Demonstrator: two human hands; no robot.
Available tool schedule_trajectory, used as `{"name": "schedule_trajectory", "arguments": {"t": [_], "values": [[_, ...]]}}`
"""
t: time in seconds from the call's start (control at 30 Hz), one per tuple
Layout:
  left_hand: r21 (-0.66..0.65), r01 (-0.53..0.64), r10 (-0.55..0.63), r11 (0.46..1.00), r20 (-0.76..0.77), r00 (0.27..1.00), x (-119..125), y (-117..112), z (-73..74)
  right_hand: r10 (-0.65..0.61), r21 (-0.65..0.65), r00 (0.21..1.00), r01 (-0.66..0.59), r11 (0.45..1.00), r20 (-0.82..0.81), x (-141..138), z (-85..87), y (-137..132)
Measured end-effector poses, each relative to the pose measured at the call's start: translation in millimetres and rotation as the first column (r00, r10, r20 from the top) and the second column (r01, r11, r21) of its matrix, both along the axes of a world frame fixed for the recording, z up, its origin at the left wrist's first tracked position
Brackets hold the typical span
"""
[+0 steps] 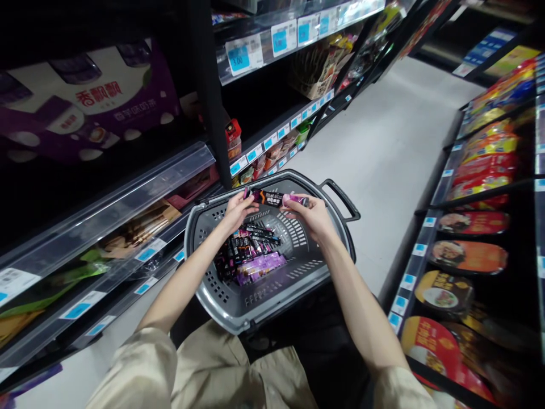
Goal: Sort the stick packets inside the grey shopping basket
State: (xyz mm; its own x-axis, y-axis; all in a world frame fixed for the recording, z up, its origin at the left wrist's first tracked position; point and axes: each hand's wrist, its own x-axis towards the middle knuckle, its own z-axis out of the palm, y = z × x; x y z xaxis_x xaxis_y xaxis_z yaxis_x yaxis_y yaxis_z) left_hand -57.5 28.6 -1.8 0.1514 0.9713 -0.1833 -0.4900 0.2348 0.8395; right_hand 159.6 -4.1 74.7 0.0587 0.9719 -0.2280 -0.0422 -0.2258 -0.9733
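Both hands hold one long dark snack bar (272, 197) with purple ends, level above a grey plastic shopping basket (221, 295). My left hand (237, 210) pinches its left end and my right hand (310, 215) pinches its right end. Inside the basket lie several more dark and purple snack bars (251, 255) in a loose heap. The basket's black handle (343, 200) sticks out on the far right side. The basket sits on the floor just ahead of my knees.
Store shelves with price tags (255, 52) rise on the left, holding purple drink boxes (89, 102) and packets. Shelves on the right carry red and yellow bowl packs (468, 255). A pale aisle floor (383, 142) runs ahead between them.
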Motion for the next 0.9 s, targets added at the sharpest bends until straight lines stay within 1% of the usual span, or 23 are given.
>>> {"name": "schedule_trajectory", "arguments": {"t": [0.07,0.1,0.17,0.23,0.27,0.33,0.43,0.5,0.57,0.63,0.67,0.73,0.9], "values": [[0.003,-0.067,0.067,0.998,0.007,0.998,-2.6,1.6,1.8,0.124,-0.072,0.992,-0.125,0.990,-0.018,-3.3,-4.6,-3.6],[0.007,-0.079,0.079,0.997,0.001,0.997,-3.0,1.3,2.3,0.187,-0.113,0.982,-0.188,0.976,-0.022,-6.8,-7.8,-6.2],[-0.003,-0.056,0.056,0.998,-0.023,0.998,-1.9,-1.2,2.6,0.292,-0.193,0.956,-0.293,0.936,-0.035,-17.2,-14.8,-12.6],[-0.040,-0.006,0.004,0.999,-0.047,0.999,0.8,-4.8,2.4,0.340,-0.247,0.938,-0.345,0.906,-0.066,-29.9,-20.8,-19.0],[-0.060,0.017,-0.020,0.998,-0.052,0.998,2.2,-6.5,2.4,0.339,-0.266,0.937,-0.350,0.898,-0.090,-35.8,-22.9,-21.7],[-0.079,0.052,-0.057,0.995,-0.055,0.997,4.0,-9.2,2.4,0.296,-0.292,0.945,-0.325,0.900,-0.140,-44.5,-24.9,-24.8],[-0.047,0.161,-0.164,0.986,-0.092,0.982,3.4,-12.0,3.0,0.213,-0.309,0.963,-0.255,0.916,-0.163,-47.7,-23.1,-24.3],[-0.023,0.282,-0.282,0.959,-0.157,0.946,1.9,-14.1,3.3,0.191,-0.312,0.968,-0.235,0.921,-0.164,-45.2,-20.8,-22.1],[-0.026,0.407,-0.402,0.913,-0.231,0.886,1.0,-16.4,3.4,0.192,-0.326,0.968,-0.236,0.916,-0.161,-41.8,-19.3,-19.9],[-0.042,0.470,-0.461,0.882,-0.284,0.841,1.1,-18.4,3.5,0.207,-0.336,0.967,-0.246,0.909,-0.147,-38.8,-19.1,-18.1],[-0.051,0.475,-0.467,0.879,-0.296,0.833,1.4,-18.9,3.6,0.216,-0.340,0.966,-0.253,0.906,-0.142,-37.6,-19.4,-17.2],[-0.058,0.456,-0.451,0.888,-0.298,0.841,2.1,-19.0,3.7,0.227,-0.340,0.963,-0.265,0.902,-0.148,-35.6,-20.4,-15.5],[-0.046,0.434,-0.433,0.900,-0.228,0.872,3.2,-17.8,4.3,0.236,-0.289,0.960,-0.270,0.918,-0.149,-32.2,-24.6,-12.1]]}}
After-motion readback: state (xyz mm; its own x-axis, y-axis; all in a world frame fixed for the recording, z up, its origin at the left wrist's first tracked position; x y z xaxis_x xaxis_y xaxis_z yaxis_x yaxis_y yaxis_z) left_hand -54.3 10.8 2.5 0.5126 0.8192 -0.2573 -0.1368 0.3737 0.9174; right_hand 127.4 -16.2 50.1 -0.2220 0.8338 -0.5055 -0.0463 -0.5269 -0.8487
